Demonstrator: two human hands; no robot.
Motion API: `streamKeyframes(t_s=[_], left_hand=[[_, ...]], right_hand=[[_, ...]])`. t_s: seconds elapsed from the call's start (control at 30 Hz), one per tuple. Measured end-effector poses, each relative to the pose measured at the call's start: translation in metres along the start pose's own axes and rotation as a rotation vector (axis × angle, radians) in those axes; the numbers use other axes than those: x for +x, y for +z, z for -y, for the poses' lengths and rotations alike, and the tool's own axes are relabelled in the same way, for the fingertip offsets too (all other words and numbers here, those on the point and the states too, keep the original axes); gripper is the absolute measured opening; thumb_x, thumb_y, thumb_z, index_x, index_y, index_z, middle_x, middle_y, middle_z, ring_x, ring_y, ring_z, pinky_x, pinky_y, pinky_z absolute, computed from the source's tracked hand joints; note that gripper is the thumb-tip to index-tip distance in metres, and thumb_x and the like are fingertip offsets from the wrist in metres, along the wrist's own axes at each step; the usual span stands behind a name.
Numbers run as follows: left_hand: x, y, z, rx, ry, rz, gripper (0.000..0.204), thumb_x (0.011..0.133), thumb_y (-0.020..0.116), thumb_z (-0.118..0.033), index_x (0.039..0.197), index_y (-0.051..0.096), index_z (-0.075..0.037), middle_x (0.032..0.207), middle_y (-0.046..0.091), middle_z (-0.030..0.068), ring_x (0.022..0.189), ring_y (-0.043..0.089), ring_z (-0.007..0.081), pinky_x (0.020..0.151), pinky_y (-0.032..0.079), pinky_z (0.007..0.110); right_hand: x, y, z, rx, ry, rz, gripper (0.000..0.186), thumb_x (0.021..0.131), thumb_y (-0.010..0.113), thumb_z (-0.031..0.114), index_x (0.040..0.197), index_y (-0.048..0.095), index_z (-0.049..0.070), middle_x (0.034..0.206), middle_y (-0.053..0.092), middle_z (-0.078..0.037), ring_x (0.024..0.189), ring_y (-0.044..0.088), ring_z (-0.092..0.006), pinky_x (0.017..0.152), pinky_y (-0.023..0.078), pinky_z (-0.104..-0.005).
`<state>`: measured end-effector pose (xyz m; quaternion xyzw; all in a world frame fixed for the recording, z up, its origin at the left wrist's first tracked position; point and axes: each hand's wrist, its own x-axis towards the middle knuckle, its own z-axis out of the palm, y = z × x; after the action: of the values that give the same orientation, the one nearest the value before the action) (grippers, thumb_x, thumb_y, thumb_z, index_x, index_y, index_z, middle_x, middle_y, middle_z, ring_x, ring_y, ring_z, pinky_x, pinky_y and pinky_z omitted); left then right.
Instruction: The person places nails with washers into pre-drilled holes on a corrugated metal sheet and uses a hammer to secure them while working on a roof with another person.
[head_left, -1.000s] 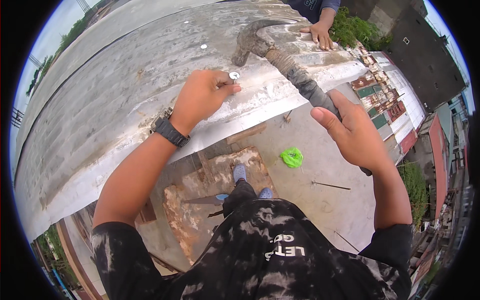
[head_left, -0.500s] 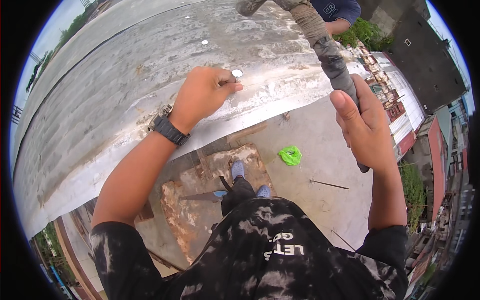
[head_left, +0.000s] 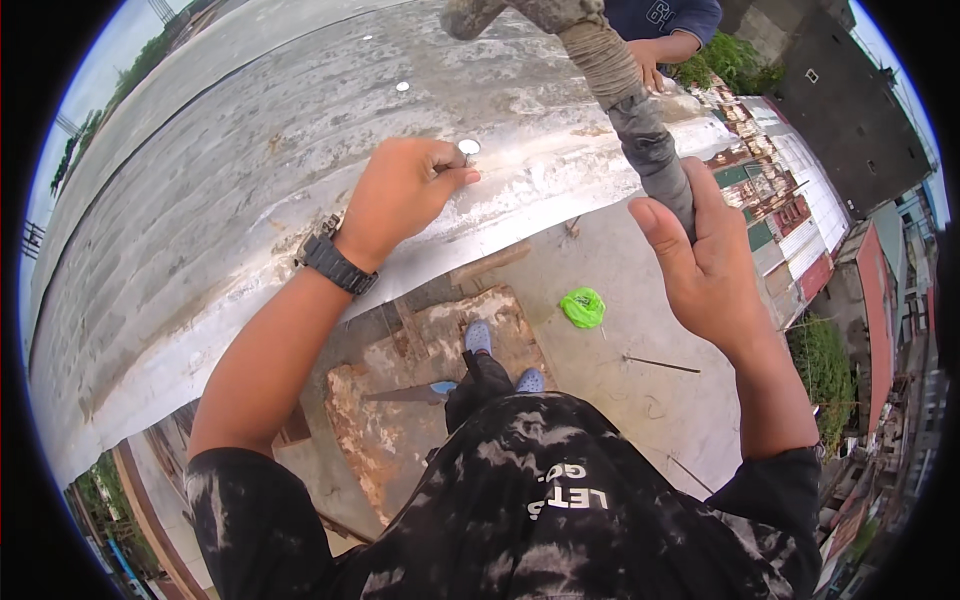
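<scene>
My left hand (head_left: 400, 205), with a dark watch on the wrist, pinches a roofing nail (head_left: 469, 147) by its shank. Its round, shiny head faces up, and the nail stands over the near edge of a grey corrugated roofing sheet (head_left: 250, 160). Fingers and glare hide whether the tip touches the metal. Wrapped around the taped handle of a hammer (head_left: 603, 68) is my right hand (head_left: 712, 270), raised at the right. The hammer's head is at the top of the view, partly cut off. Two more round nail heads lie farther up the sheet.
Another person's hand (head_left: 650, 62) is at the sheet's far right edge. Below are a worn board (head_left: 400, 440) under my feet, a handsaw (head_left: 408, 394), a bright green plastic bag (head_left: 582, 308) and a thin rod (head_left: 662, 364). Rooftops and buildings stand at the right.
My right hand and the hammer have shifted left. The other person's hand has come into view by the sheet's edge. My left hand still pinches the nail in nearly the same place.
</scene>
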<state>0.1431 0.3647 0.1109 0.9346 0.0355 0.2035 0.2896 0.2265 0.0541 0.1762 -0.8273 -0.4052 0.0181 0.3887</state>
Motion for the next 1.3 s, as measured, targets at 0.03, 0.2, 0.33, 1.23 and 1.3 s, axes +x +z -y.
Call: streamKeyframes(t_s=[0.03, 0.2, 0.33, 1.23, 1.3], left_hand=[[0.003, 0.000, -0.002, -0.007, -0.020, 0.008, 0.023, 0.090, 0.081, -0.020, 0.088, 0.075, 0.002, 0.076, 0.071, 0.0164, 0.067, 0.066, 0.0276, 0.066, 0.050, 0.037], [0.001, 0.001, 0.000, 0.048, 0.056, -0.029, 0.021, 0.090, 0.081, -0.019, 0.088, 0.076, 0.001, 0.082, 0.073, 0.0163, 0.073, 0.068, 0.0317, 0.070, 0.052, 0.038], [-0.002, 0.003, 0.003, 0.039, 0.076, -0.023, 0.020, 0.089, 0.082, -0.018, 0.089, 0.076, 0.001, 0.082, 0.073, 0.0173, 0.073, 0.068, 0.0326, 0.071, 0.052, 0.039], [0.002, 0.004, 0.000, 0.092, 0.098, -0.026, 0.018, 0.090, 0.082, -0.017, 0.093, 0.078, 0.000, 0.088, 0.076, 0.0153, 0.080, 0.072, 0.0304, 0.075, 0.054, 0.037], [0.001, 0.004, 0.003, 0.118, 0.094, -0.019, 0.019, 0.090, 0.081, -0.017, 0.093, 0.077, 0.001, 0.088, 0.076, 0.0152, 0.079, 0.071, 0.0302, 0.075, 0.054, 0.037]], right_hand=[[0.001, 0.003, -0.007, -0.217, -0.031, 0.071, 0.043, 0.104, 0.068, 0.041, 0.105, 0.059, -0.001, 0.070, 0.062, -0.019, 0.060, 0.056, -0.0309, 0.062, 0.046, -0.0405], [0.009, -0.020, -0.007, 0.041, 0.013, 0.097, 0.052, 0.104, 0.068, 0.044, 0.116, 0.055, -0.005, 0.067, 0.057, -0.016, 0.056, 0.054, -0.0234, 0.056, 0.042, -0.0413], [-0.001, -0.022, 0.016, 0.488, 0.111, -0.109, 0.048, 0.103, 0.071, 0.038, 0.117, 0.056, -0.005, 0.067, 0.058, -0.016, 0.053, 0.053, -0.0263, 0.055, 0.043, -0.0416], [-0.011, 0.004, -0.020, -0.064, 0.008, 0.015, 0.051, 0.107, 0.063, 0.045, 0.116, 0.056, -0.005, 0.067, 0.056, -0.009, 0.067, 0.061, -0.0173, 0.062, 0.047, -0.0391], [-0.002, -0.003, -0.023, -0.073, 0.068, 0.141, 0.051, 0.107, 0.063, 0.045, 0.114, 0.058, -0.005, 0.068, 0.058, -0.010, 0.069, 0.062, -0.0187, 0.064, 0.048, -0.0403]])
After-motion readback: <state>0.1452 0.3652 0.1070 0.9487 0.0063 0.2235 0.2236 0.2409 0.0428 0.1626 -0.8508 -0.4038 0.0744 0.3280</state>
